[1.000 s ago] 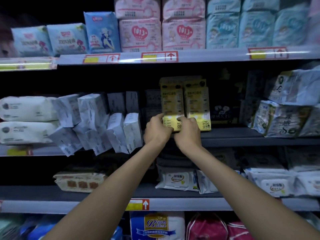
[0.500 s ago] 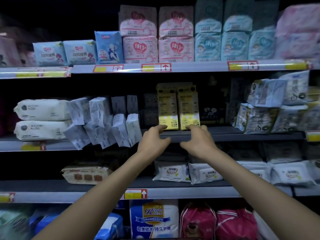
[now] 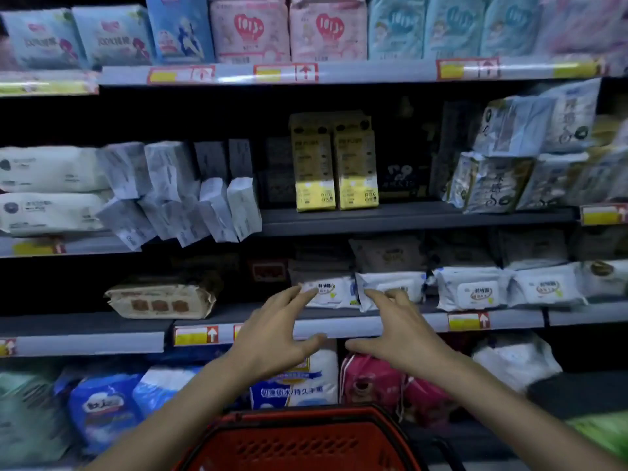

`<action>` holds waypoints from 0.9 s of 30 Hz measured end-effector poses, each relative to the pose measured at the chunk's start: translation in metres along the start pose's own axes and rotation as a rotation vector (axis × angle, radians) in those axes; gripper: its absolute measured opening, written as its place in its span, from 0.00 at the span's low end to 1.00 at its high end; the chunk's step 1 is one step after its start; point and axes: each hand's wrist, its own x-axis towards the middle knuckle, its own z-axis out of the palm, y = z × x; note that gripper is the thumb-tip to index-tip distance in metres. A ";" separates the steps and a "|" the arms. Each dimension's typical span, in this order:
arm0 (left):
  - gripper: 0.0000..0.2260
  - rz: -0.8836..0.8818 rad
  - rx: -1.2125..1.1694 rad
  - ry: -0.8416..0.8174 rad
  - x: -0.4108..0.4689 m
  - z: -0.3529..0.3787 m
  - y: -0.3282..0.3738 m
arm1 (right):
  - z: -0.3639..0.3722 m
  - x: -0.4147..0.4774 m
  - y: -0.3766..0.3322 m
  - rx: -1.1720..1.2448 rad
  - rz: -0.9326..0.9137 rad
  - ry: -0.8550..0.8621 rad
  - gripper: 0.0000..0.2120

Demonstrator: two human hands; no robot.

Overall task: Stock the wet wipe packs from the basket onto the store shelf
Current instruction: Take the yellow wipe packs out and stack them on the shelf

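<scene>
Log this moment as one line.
left hand: open, empty | right hand: open, empty | yellow packs: upright on middle shelf | red basket: below hands

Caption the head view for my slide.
Open, empty left hand and right hand hover above the red plastic basket; two yellow wet wipe packs stand upright on the grey metal shelf.

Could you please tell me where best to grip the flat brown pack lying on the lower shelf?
Probably its two short ends, coming in from the front: the flat brown pack lies flat, long side facing the aisle, with bare shelf at both ends.
</scene>
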 end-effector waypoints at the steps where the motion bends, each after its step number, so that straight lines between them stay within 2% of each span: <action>1: 0.37 -0.005 0.021 -0.027 -0.007 0.011 -0.004 | 0.012 -0.004 0.006 -0.002 0.004 -0.032 0.50; 5: 0.39 -0.025 0.065 -0.106 -0.032 0.058 -0.022 | 0.064 -0.016 0.030 -0.043 0.035 -0.145 0.54; 8: 0.40 -0.035 0.041 -0.150 -0.051 0.094 -0.036 | 0.102 -0.024 0.045 -0.080 0.022 -0.232 0.53; 15: 0.38 -0.111 0.046 -0.391 -0.100 0.190 -0.050 | 0.190 -0.045 0.075 -0.174 -0.040 -0.489 0.51; 18: 0.38 -0.135 0.049 -0.542 -0.122 0.238 -0.055 | 0.218 -0.062 0.093 -0.240 -0.064 -0.610 0.47; 21: 0.35 -0.144 0.050 -0.654 -0.137 0.282 -0.057 | 0.241 -0.080 0.116 -0.386 -0.167 -0.673 0.41; 27: 0.37 -0.042 0.156 -0.867 -0.138 0.353 -0.057 | 0.266 -0.105 0.150 -0.480 -0.286 -0.800 0.23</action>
